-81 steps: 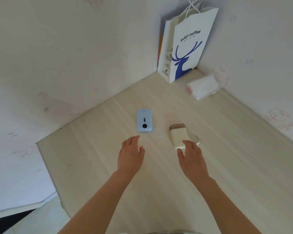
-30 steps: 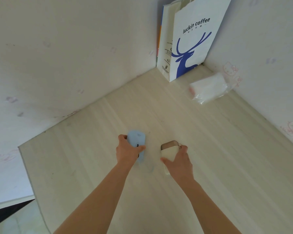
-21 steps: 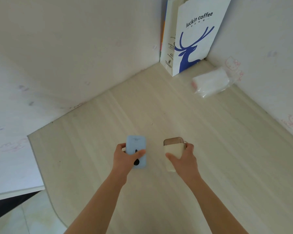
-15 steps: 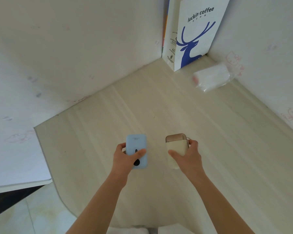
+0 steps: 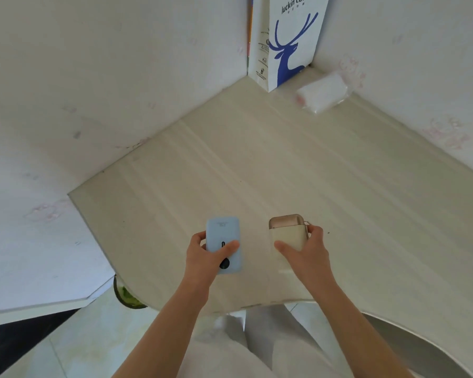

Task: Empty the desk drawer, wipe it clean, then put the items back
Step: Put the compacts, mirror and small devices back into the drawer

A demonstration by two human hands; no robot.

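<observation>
My left hand (image 5: 206, 255) grips a flat light-blue device (image 5: 224, 236) with a dark round button, thumb across its face. My right hand (image 5: 307, 252) grips a cream case with a gold cap (image 5: 286, 231), fingers round its right side and thumb on its front. Both items are lifted above the pale wooden desk (image 5: 284, 165), near its front edge. No drawer is in view.
A white paper bag with a blue deer (image 5: 287, 42) stands in the far corner against the walls. A white wrapped tissue pack (image 5: 322, 92) lies to its right. A green-lined bin (image 5: 126, 296) peeks out below the desk's left front edge.
Both hands reached to the two items on the desk, closed round them and lifted them. They have since drawn back toward the front edge, and the view has tilted down.
</observation>
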